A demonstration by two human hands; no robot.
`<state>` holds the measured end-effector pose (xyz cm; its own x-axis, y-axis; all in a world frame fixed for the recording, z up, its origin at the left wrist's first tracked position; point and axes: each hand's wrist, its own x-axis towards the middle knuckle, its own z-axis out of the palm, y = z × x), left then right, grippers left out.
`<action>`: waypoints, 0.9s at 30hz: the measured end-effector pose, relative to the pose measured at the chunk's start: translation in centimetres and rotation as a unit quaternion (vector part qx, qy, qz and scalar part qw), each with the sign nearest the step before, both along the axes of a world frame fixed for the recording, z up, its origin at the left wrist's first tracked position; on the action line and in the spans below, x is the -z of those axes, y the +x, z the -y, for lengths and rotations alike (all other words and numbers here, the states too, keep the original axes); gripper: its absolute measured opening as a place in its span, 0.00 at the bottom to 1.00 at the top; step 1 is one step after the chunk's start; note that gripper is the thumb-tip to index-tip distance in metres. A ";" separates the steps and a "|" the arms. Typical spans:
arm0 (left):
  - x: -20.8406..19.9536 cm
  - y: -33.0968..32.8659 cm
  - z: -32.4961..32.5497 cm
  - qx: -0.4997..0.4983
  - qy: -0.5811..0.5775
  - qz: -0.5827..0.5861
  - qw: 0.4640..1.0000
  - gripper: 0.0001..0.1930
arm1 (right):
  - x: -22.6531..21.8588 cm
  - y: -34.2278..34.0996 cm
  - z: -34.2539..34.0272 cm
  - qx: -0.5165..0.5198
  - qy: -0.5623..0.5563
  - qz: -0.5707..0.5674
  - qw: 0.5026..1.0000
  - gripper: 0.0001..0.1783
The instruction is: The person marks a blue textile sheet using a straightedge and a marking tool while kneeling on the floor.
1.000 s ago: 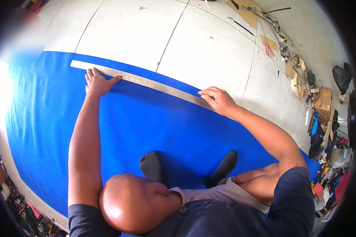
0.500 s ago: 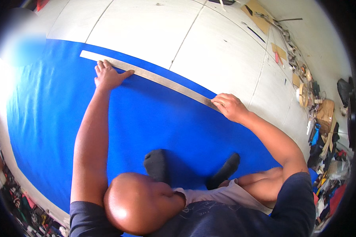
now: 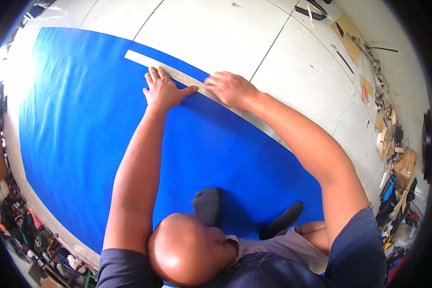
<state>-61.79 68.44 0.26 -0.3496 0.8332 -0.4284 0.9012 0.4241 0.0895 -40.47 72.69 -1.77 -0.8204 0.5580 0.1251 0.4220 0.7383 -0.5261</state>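
Observation:
A long, straight pale ruler (image 3: 183,77) lies slantwise on a large blue sheet (image 3: 86,110), near its far edge. My left hand (image 3: 164,90) is open on the ruler's near edge, fingers spread and thumb stretched toward the right. Close to that thumb, my right hand (image 3: 233,90) is at the ruler's far side with its fingers curled together. Motion smears those fingertips, and whatever they hold cannot be made out. A narrow blue band shows beyond the ruler left of my right hand; the right forearm covers part of the ruler farther right.
White tiled floor (image 3: 211,29) borders the sheet. My feet in dark socks (image 3: 207,206) are on the sheet. Along the right wall are a brown board (image 3: 346,36), a thin black tool (image 3: 343,60), a tape roll (image 3: 383,141) and clutter. More clutter (image 3: 38,240) lines the lower left.
My right hand has slid left along the ruler, from its right part to close beside my left hand. The left hand keeps its place on the ruler. The whole view has shifted.

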 end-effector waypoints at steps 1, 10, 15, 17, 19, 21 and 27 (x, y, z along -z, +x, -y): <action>0.0 0.2 0.0 0.000 -0.001 0.004 1.000 0.69 | 0.2 -1.6 -0.7 0.010 -0.011 -0.001 1.000 0.12; -0.2 0.0 0.1 -0.005 0.007 0.016 1.000 0.69 | 0.5 -9.5 -4.1 0.042 -0.088 -0.016 0.995 0.13; -0.5 -0.2 0.0 -0.009 -0.009 -0.001 1.000 0.68 | 0.1 -1.0 -0.8 -0.029 -0.001 -0.009 1.000 0.10; -0.6 0.0 0.0 -0.008 -0.020 -0.005 1.000 0.68 | -1.3 4.3 1.2 -0.049 -0.028 0.035 0.998 0.08; -0.8 0.3 -0.2 -0.006 -0.018 -0.002 1.000 0.68 | -2.7 9.0 3.0 -0.065 -0.020 0.091 0.994 0.07; -0.4 0.0 0.1 -0.005 0.008 -0.004 1.000 0.67 | -2.8 10.9 3.3 -0.072 -0.048 0.061 0.994 0.07; -0.5 0.3 0.0 -0.014 0.004 0.006 1.000 0.68 | -1.1 3.2 -0.4 -0.069 -0.032 0.046 0.996 0.09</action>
<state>-61.53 68.44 0.76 -0.3668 0.8272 -0.4256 0.8882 0.4475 0.1044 -37.31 73.09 -0.63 -0.8960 0.4438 0.0127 0.3680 0.7584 -0.5380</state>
